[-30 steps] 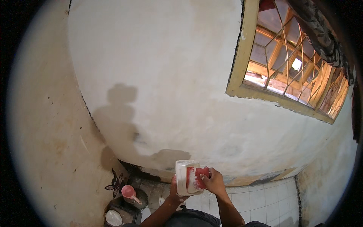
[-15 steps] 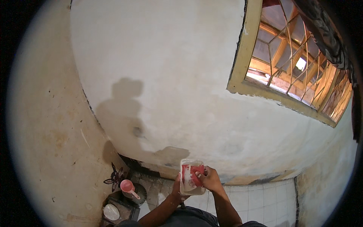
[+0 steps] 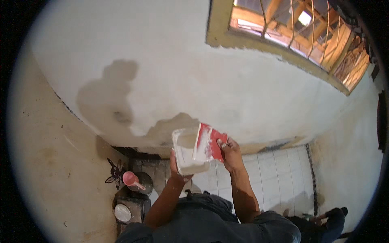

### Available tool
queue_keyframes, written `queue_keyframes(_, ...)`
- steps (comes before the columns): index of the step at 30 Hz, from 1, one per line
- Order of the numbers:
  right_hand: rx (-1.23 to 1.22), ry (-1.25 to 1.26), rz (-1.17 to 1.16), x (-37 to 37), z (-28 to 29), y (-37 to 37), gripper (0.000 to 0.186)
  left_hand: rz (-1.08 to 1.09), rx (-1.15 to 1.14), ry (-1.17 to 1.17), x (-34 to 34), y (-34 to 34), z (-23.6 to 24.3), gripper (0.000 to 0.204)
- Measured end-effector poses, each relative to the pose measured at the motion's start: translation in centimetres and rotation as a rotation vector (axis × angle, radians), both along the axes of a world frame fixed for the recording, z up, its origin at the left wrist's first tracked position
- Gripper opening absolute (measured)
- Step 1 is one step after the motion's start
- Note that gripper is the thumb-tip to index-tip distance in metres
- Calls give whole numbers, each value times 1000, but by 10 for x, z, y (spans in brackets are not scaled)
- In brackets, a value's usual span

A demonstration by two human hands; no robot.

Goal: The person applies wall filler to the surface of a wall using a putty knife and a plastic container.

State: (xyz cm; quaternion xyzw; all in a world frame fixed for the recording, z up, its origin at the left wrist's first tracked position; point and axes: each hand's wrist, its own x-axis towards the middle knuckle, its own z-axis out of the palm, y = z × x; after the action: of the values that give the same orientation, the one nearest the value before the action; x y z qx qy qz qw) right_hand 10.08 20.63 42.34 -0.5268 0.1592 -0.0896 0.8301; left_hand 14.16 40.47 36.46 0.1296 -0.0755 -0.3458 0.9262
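Observation:
My left hand (image 3: 178, 174) is closed around the lower left side of a whitish rectangular tub (image 3: 199, 167), smeared inside with white paste. The tub is tilted in front of the wall. A flat red putty spreader (image 3: 217, 145) is gripped in my right hand (image 3: 231, 154), with the thumb on its face. White paste covers part of the blade, whose left edge overlaps the right side of the tub; whether they touch, I cannot tell.
A pale wall (image 3: 162, 89) rises ahead, with a barred yellow-framed window (image 3: 279, 50) upper right. Low at left are a pink dipper (image 3: 130, 178), a dark stand (image 3: 133, 205) bearing a white round item, and a dark flower-shaped ornament (image 3: 115, 173). Another person (image 3: 324, 222) is at lower right.
My right hand has moved the spreader rightward from over the tub to its right edge, uncovering more of the inside. The view has tilted down, bringing another person in at lower right.

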Motion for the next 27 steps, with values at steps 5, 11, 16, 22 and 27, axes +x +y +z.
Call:
queue_keyframes(5, 129, -106, -63, -19, 9, -21, 21, 186, 111, 46, -16, -36, 7, 64)
queue_keyframes(11, 160, -92, -55, -48, 8, -51, 22, 97, 31, 79, -40, -62, 7, 66)
queue_keyframes(16, 193, -124, -83, -67, 5, -80, 19, 127, 103, 32, -54, -81, -2, 66)
queue_keyframes(22, 269, -162, -245, -51, 0, -119, 16, 109, 40, 55, -71, -92, 6, 67)
queue_keyframes(27, 284, -116, -312, -18, -39, -153, 13, 176, 191, 141, -85, -89, 7, 71)
